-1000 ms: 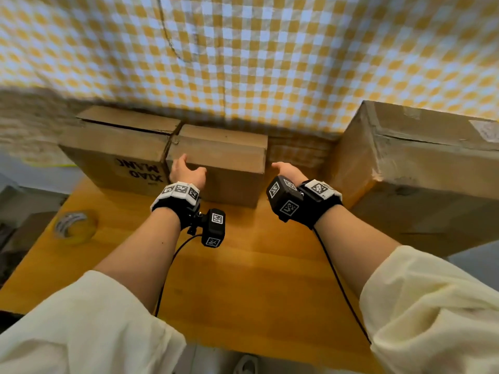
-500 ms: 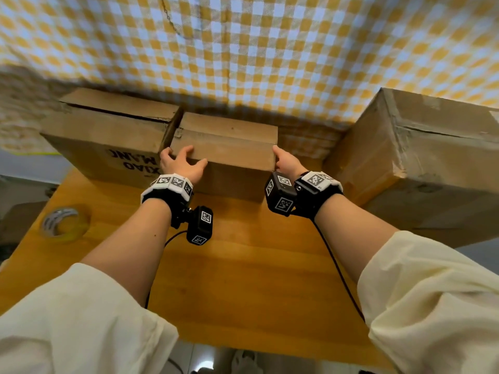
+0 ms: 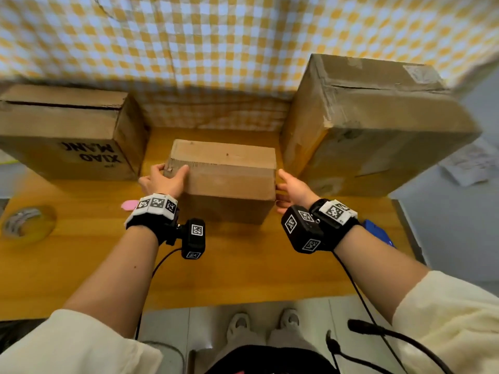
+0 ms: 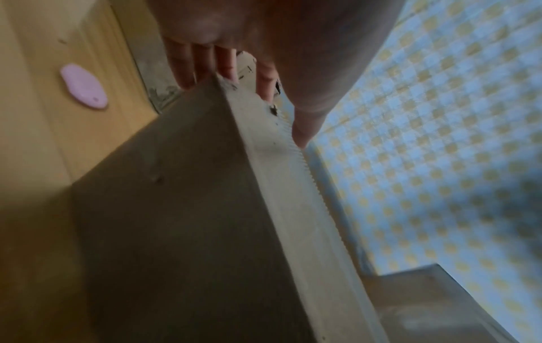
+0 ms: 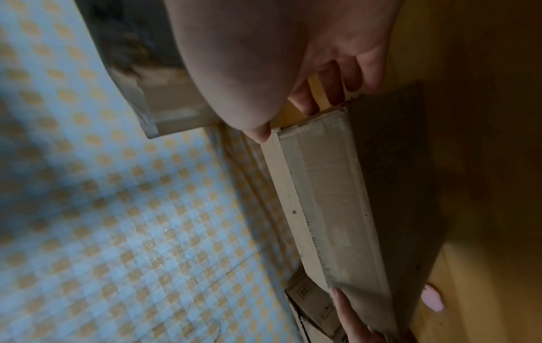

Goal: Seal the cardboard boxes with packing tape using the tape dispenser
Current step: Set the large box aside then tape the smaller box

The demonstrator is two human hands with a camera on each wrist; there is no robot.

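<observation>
Positioning the small box (image 3: 224, 179) mid-table (image 3: 243, 265).
Left hand (image 3: 162, 180) grips its corner, right hand (image 3: 293, 188) flat against its side; keep it square.

a yellow-and-white checked cloth (image 3: 216, 44) hung as a backdrop behind a wooden table (image 3: 243, 271) with a warm orange-brown top. below the table's near edge lay a floor of pale grey tiles (image 3: 210, 325). the wall at the far right (image 3: 480, 109) was plain and light. soft, even light fell across the scene.
</observation>
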